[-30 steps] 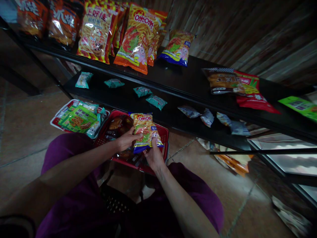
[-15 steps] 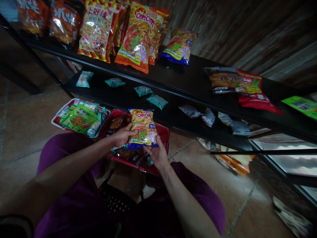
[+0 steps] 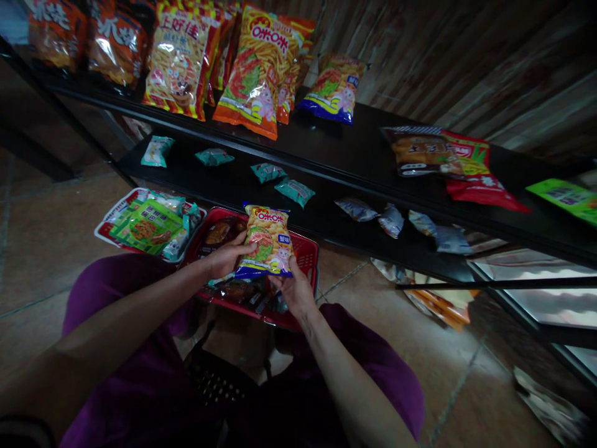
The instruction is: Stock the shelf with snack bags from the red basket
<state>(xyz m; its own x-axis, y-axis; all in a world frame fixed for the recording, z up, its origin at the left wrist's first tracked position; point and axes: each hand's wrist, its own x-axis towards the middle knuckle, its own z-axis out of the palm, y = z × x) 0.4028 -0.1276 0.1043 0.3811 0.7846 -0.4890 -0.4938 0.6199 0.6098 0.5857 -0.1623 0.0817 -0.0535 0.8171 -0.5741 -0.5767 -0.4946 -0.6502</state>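
Observation:
Both hands hold a yellow snack bag with a blue bottom edge above a red basket. My left hand grips the bag's left side with the thumb on its front. My right hand pinches its lower right corner from below. The basket on the floor holds several dark snack packets. A matching yellow and blue bag lies on the upper black shelf.
Beside the red basket stands a white basket with green packets. Large orange and yellow snack bags line the upper shelf's left. Small teal packets and silver packets lie on the lower shelf. Red bags sit right.
The bag has risen slightly out of the basket and turned more upright, moving a little left. Both hands kept their hold.

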